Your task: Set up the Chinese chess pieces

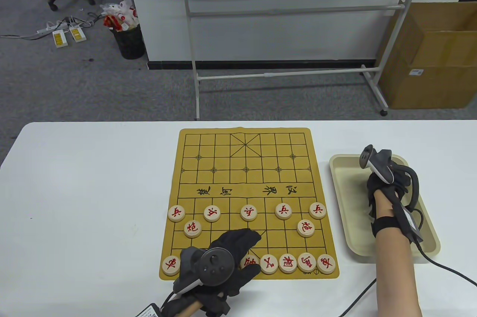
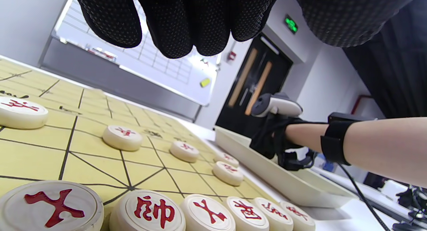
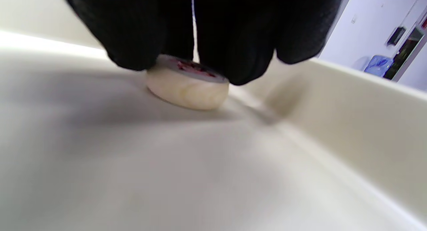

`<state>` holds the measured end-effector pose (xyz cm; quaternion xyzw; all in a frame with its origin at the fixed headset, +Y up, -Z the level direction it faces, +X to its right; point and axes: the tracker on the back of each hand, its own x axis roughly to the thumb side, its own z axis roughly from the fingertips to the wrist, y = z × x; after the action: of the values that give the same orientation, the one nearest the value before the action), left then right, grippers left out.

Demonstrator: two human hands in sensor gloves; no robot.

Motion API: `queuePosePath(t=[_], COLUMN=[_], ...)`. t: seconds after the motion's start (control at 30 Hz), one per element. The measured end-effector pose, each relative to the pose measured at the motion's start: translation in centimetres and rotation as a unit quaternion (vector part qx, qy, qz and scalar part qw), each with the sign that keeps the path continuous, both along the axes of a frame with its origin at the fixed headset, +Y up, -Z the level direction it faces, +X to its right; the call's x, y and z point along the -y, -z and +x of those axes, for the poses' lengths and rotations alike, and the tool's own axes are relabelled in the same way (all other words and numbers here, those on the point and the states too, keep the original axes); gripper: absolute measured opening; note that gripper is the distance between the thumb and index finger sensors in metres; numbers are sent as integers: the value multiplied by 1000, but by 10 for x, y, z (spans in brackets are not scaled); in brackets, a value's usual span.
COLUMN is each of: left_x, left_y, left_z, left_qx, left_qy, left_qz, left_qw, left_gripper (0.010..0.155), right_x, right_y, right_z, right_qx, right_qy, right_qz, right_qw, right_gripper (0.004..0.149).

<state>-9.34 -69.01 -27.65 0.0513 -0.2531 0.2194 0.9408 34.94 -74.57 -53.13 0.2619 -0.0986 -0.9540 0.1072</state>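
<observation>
The yellow chess board (image 1: pixel 246 182) lies mid-table. Several red-lettered pieces stand on its near half: a row of soldiers (image 1: pixel 248 213), two cannons (image 1: pixel 192 228) (image 1: pixel 306 228), and a back row (image 1: pixel 288 263). My left hand (image 1: pixel 238 250) hovers over the back row left of the general piece (image 2: pixel 148 212); its fingertips (image 2: pixel 176 24) hang above the board and hold nothing. My right hand (image 1: pixel 387 186) reaches into the beige tray (image 1: pixel 346 197). Its fingertips (image 3: pixel 133 41) grip a cream piece (image 3: pixel 186 91) that sits tilted on the tray floor.
The far half of the board carries no pieces. The tray wall (image 3: pixel 350 124) rises close to the right of the gripped piece. A cable (image 1: pixel 447 268) trails from my right wrist across the table. A whiteboard stand (image 1: pixel 283 74) stands beyond the far table edge.
</observation>
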Motion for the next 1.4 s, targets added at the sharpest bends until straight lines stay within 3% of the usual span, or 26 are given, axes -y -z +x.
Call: queuePosePath(t=[0.17,0.33,0.47,0.6,0.8,0.9,0.97,1.1,1.23,1.4], left_x=[0,0,0,0,-1,-1,-1,-4,-6,-6], left_y=[0,-1,-1,0,-1,-3,-4,-7,-10,-15], left_z=[1,2,1,0,0,1,2,3,5,8], left_qx=[3,4,1,-1,0,2,5,5,2,0], left_qy=[5,4,0,-2,-2,-1,-11,-24,-30,-26], left_qz=[0,3,6,5,11,20,21,29,45,65], left_qw=[1000,1000,1000,1000,1000,1000,1000,999,999,998], left_gripper=[76,76,76,76,76,76,76,77,78,81], right_x=[1,-4,-8,-14,-50,-77,-95,-114,-116,-103], right_y=[-2,-5,-6,-11,-40,-64,-85,-123,-162,-203], right_z=[-1,-5,-9,-11,-22,-31,-41,-64,-94,-136], right_qx=[-2,-6,-7,-7,-65,-98,-126,-180,-220,-271], right_qy=[3,-19,-21,29,80,191,268,356,460,502], right_qz=[-16,4,-21,-43,27,89,131,149,141,127], right_qw=[1000,1000,1000,999,994,973,946,905,849,811], right_gripper=[66,75,63,54,51,52,52,53,54,54])
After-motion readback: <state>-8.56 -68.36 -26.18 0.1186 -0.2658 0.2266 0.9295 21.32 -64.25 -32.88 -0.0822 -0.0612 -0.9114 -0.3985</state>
